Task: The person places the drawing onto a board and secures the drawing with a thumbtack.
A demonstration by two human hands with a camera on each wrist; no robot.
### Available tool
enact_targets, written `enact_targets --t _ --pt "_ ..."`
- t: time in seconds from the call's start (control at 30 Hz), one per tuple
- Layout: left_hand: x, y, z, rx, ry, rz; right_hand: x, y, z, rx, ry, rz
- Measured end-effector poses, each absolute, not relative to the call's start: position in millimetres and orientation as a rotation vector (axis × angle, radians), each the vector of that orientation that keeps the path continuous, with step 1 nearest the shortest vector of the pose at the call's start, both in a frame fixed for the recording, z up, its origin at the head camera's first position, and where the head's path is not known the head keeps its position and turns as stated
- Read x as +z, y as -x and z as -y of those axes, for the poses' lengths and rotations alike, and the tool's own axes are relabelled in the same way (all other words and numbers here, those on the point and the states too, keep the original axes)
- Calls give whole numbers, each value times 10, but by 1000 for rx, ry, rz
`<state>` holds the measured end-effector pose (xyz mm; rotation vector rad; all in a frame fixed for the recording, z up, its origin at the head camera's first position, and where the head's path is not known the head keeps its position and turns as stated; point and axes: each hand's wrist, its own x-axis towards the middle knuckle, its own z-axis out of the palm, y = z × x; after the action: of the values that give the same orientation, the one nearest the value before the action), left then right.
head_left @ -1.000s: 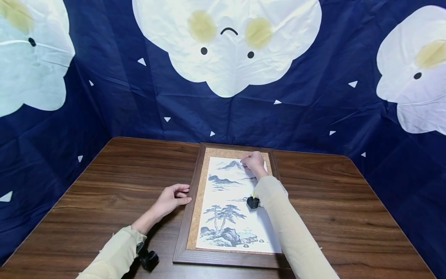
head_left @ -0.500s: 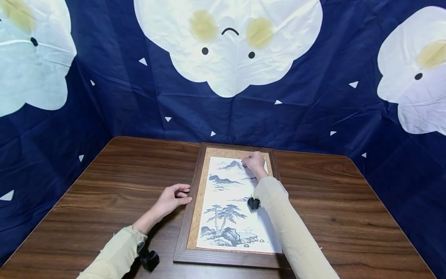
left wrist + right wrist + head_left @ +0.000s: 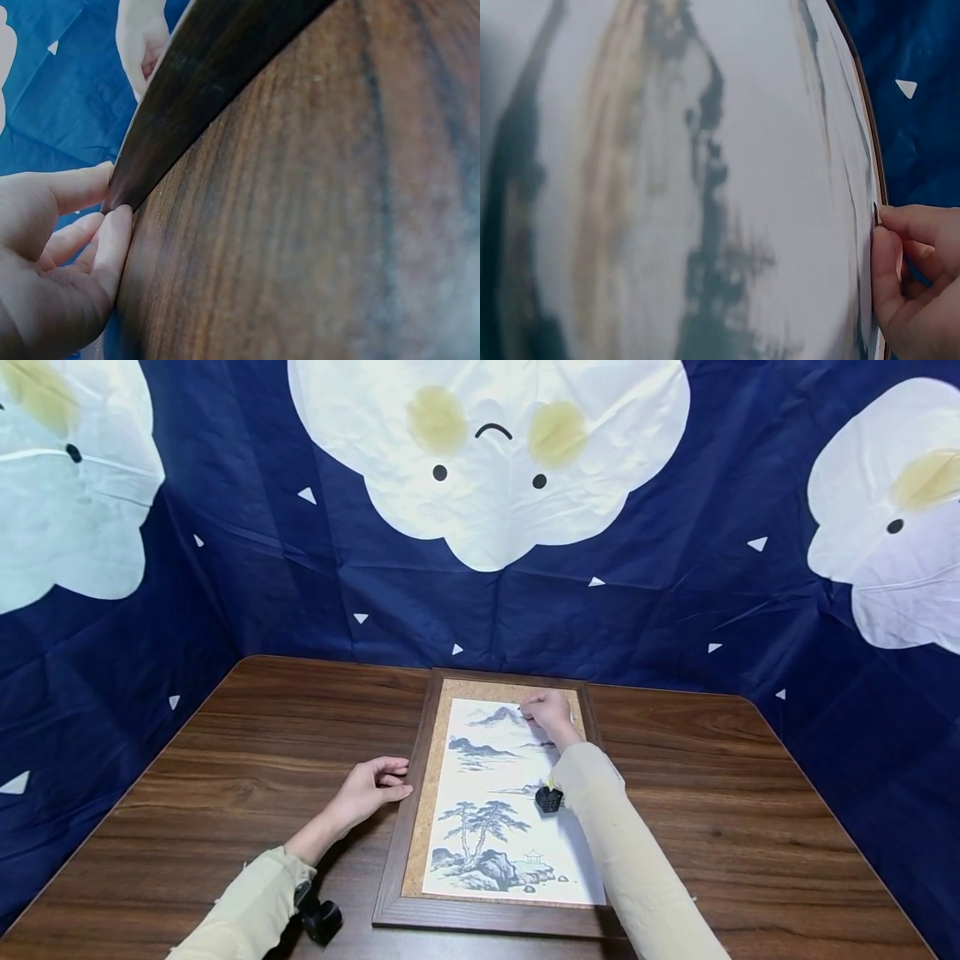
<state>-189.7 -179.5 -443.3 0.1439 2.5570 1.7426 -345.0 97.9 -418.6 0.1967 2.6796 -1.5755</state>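
Note:
A brown wooden picture frame (image 3: pixel 406 827) with a cork backing (image 3: pixel 425 827) lies on the table. On the cork is a white sheet with an ink landscape (image 3: pixel 487 777) of mountains, pines and rocks. My left hand (image 3: pixel 372 785) rests its fingertips against the frame's left side, also seen in the left wrist view on the frame edge (image 3: pixel 187 82). Near the sheet's top edge, my right hand (image 3: pixel 550 712) pinches a small dark object (image 3: pixel 875 213) between thumb and index finger. Most of that object is hidden by the fingertips.
The wooden table (image 3: pixel 720 793) extends on both sides of the frame. Behind it hangs a dark blue cloth (image 3: pixel 420 585) printed with white clouds. Black wrist cameras sit at the left sleeve (image 3: pixel 322 920) and right sleeve (image 3: pixel 592 777).
My right forearm and wrist have shifted very slightly to the right, with the fingers at the same spot near the sheet's top. The left hand, frame and sheet have not moved.

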Motion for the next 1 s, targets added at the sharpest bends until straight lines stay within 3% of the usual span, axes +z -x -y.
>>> enact_targets --t 0.53,1.0 --pt "-4438 1912 1797 1722 -167 -2556 -4078 3404 -1338 -1755 76 -2348" --pt "-4431 1917 1795 1707 -183 -2567 -3827 3073 -1926 -1561 390 -2423"
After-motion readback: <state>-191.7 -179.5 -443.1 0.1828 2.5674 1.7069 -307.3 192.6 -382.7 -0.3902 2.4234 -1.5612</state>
